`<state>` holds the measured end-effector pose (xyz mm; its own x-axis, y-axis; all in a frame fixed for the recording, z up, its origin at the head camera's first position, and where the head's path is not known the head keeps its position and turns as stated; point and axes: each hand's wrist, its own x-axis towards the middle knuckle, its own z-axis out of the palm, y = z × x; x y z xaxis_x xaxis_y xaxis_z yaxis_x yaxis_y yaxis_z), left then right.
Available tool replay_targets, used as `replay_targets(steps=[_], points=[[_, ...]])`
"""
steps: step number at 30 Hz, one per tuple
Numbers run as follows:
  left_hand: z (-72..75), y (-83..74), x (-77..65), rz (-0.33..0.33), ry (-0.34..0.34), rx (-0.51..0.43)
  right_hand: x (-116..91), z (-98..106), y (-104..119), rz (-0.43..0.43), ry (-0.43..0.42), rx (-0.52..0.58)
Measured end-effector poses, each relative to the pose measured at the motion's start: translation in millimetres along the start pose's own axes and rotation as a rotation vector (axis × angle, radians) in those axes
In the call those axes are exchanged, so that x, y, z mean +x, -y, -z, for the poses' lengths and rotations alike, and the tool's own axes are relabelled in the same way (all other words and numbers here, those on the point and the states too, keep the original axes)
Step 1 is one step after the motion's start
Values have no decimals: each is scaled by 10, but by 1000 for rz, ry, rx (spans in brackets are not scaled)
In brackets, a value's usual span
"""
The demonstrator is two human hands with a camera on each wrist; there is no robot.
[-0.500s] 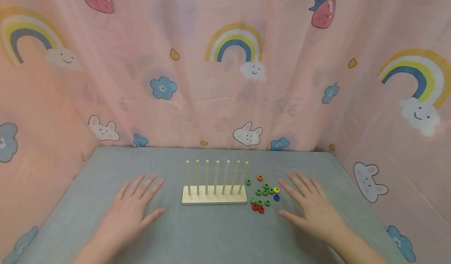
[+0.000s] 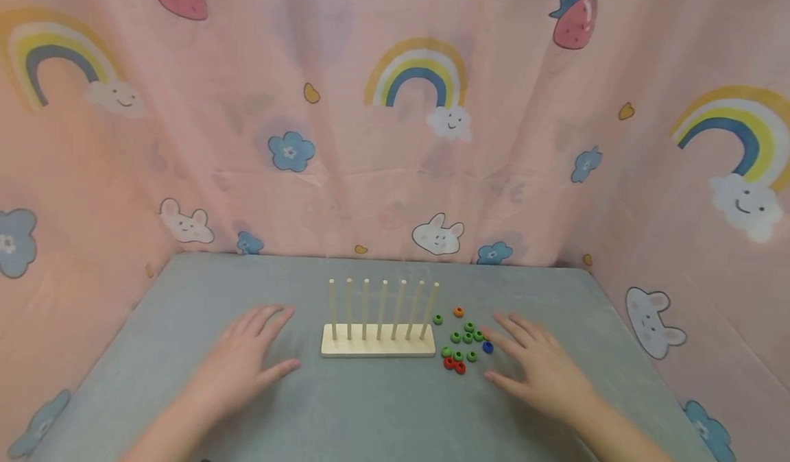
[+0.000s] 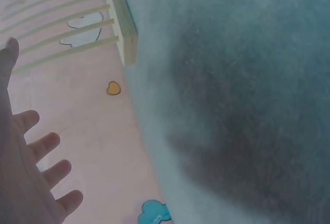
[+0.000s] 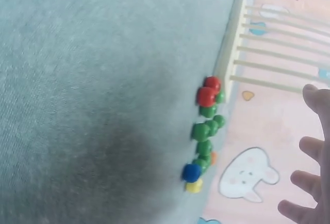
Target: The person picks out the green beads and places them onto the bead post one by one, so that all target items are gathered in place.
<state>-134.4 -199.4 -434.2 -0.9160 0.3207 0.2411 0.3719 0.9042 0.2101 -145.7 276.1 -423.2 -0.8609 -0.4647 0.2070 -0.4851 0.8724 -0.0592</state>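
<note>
A pale wooden board (image 2: 378, 349) with several upright pegs stands mid-table. To its right lies a loose cluster of beads: several green beads (image 2: 455, 337), two red beads (image 2: 459, 367), a blue bead (image 2: 487, 347) and an orange bead (image 2: 459, 312). A yellow bead (image 4: 194, 186) shows in the right wrist view; in the head view the right fingers mostly cover it. My right hand (image 2: 546, 366) is just right of the beads, fingers spread and holding nothing. On the board's left, my left hand (image 2: 241, 362) is empty, its thumb apart from its slightly bent fingers.
The grey tabletop (image 2: 370, 414) carries the board and beads. A pink curtain (image 2: 345, 201) printed with rainbows, rabbits and flowers encloses the back and both sides. Shadows of the hands fall on the tabletop.
Both hands have turned inward, and their fingers bend more than before. The right fingertips now overlap the yellow bead in the head view. The board and beads stay put; the head view shifted slightly.
</note>
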Motion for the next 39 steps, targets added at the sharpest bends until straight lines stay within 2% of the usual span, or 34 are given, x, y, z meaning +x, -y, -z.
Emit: replay_targets(steps=[4, 6, 11, 17, 24, 30, 34, 39], points=[[-79, -6, 84, 19, 17, -48, 61, -94, -49, -2, 2, 29], [-104, -24, 125, 44, 46, -73, 94, -141, -79, -1, 7, 37], [-156, -57, 234, 119, 129, -163, 169, -250, -128, -34, 65, 38], [-284, -18, 378, 166, 169, -250, 262, -363, -143, -41, 109, 15], [-396, 46, 532, 177, 215, -327, 351, -441, -138, -13, 131, -22], [-460, 56, 627, 194, 299, -390, 398, -493, -135, -21, 150, -42], [-487, 52, 665, 194, 338, -427, 405, -517, -142, -30, 147, -44], [-506, 60, 684, 172, 355, -452, 426, -533, -145, -35, 157, -49]])
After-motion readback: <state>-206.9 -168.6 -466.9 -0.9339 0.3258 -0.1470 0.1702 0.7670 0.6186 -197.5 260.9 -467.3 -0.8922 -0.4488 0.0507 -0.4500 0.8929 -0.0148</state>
